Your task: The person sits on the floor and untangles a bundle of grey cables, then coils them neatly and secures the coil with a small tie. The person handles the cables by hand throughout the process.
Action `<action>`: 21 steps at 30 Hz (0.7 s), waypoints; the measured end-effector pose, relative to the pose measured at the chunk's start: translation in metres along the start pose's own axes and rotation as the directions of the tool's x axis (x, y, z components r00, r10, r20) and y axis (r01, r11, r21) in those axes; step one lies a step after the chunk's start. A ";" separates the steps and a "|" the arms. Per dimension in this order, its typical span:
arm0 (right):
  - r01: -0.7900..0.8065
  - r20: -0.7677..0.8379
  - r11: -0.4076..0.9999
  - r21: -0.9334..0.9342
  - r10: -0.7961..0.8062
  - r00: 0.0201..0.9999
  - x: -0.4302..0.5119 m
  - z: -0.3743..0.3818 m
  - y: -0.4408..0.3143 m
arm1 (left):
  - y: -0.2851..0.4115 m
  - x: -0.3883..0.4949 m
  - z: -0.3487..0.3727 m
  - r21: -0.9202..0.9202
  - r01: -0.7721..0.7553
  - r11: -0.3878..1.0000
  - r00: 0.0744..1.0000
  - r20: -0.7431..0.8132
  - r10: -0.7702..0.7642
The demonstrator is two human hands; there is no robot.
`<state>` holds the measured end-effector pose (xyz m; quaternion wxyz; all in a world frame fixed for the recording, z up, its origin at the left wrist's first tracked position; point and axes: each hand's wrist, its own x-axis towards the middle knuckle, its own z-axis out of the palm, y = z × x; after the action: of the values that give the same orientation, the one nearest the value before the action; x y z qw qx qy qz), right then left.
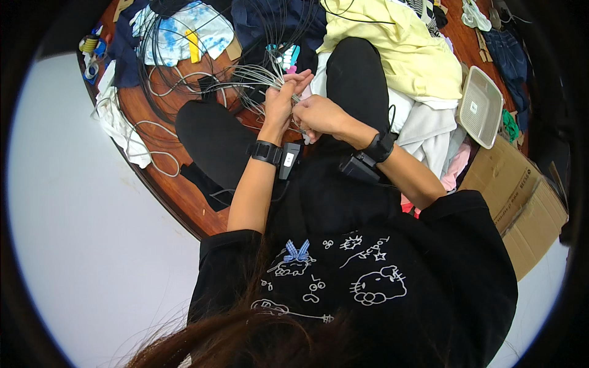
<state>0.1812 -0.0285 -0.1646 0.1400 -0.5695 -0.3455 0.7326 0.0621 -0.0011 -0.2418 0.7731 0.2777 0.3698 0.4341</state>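
Observation:
A bundle of thin grey cables [257, 76] passes through my left hand [280, 101], whose thumb presses on it while some fingers extend. My right hand [317, 115] is closed against the same bundle just beside the left, with cable ends showing below it. Black cables [158, 60] loop widely from the bundle toward the upper left. A grey cable loop [168, 154] lies left of my knee. Both wrists wear black straps with small devices. The exact finger grip is partly hidden.
Around my legs lie a yellow garment [395, 50], a blue-and-white tie-dye garment [184, 34], a white cloth [117, 124] and a grey cloth [428, 129]. A beige plastic basket [481, 108] and a cardboard box [515, 198] are at the right.

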 end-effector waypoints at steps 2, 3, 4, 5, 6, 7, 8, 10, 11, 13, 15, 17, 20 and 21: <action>-0.048 -0.001 0.997 0.059 0.048 0.999 -0.005 -0.004 -0.004 | -0.002 -0.001 0.002 0.017 -0.011 1.000 1.000 0.017 0.011; -0.081 0.005 0.990 0.114 0.081 0.997 -0.008 -0.004 -0.005 | -0.003 -0.001 0.003 0.024 -0.014 1.000 1.000 0.023 0.014; -0.109 0.026 0.979 0.171 0.106 0.994 -0.011 -0.004 -0.006 | -0.004 -0.002 0.004 0.019 -0.020 1.000 0.999 0.035 0.019; -0.125 0.013 0.975 0.185 0.124 0.992 -0.014 -0.005 -0.008 | -0.006 -0.002 0.005 0.005 -0.027 1.000 0.998 0.049 0.026; -0.138 0.015 0.969 0.204 0.138 0.990 -0.017 -0.006 -0.009 | -0.008 -0.002 0.007 -0.006 -0.026 1.000 0.998 0.052 0.027; -0.148 0.017 0.964 0.222 0.148 0.989 -0.018 -0.007 -0.010 | -0.009 -0.001 0.009 -0.018 -0.031 0.999 0.998 0.059 0.032; -0.154 0.025 0.964 0.216 0.152 0.988 -0.019 -0.009 -0.012 | -0.010 -0.001 0.010 -0.048 -0.034 0.998 0.998 0.060 0.036; -0.164 0.025 0.974 0.159 0.162 0.986 -0.019 -0.014 -0.015 | -0.013 -0.003 0.013 -0.105 -0.017 0.994 1.000 0.019 0.019; -0.174 0.039 0.977 0.124 0.170 0.985 -0.018 -0.018 -0.018 | -0.013 -0.001 0.014 -0.146 -0.027 0.989 0.999 0.014 0.029; -0.196 0.056 0.977 0.086 0.192 0.980 -0.016 -0.025 -0.023 | -0.014 0.000 0.017 -0.136 -0.025 0.990 1.000 0.007 0.026; -0.197 0.110 0.980 -0.009 0.197 0.974 -0.015 -0.036 -0.029 | -0.014 0.001 0.018 -0.139 -0.040 0.990 0.999 0.029 0.044; -0.170 0.088 0.970 -0.172 0.187 0.978 -0.012 -0.043 -0.037 | -0.015 0.003 0.019 -0.084 -0.044 0.995 0.999 0.029 0.046; -0.154 0.098 0.925 -0.348 0.200 0.975 -0.005 -0.052 -0.050 | -0.018 0.006 0.019 0.001 -0.094 0.996 0.995 0.037 0.094; -0.132 0.117 0.908 -0.398 0.193 0.974 -0.001 -0.054 -0.054 | -0.020 0.007 0.019 0.030 -0.067 0.997 0.998 0.014 0.067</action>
<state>0.2216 0.0286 -0.1344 -0.0639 -0.5546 -0.4447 0.7004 0.0890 -0.0064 -0.2484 0.7562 0.3043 0.3618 0.4524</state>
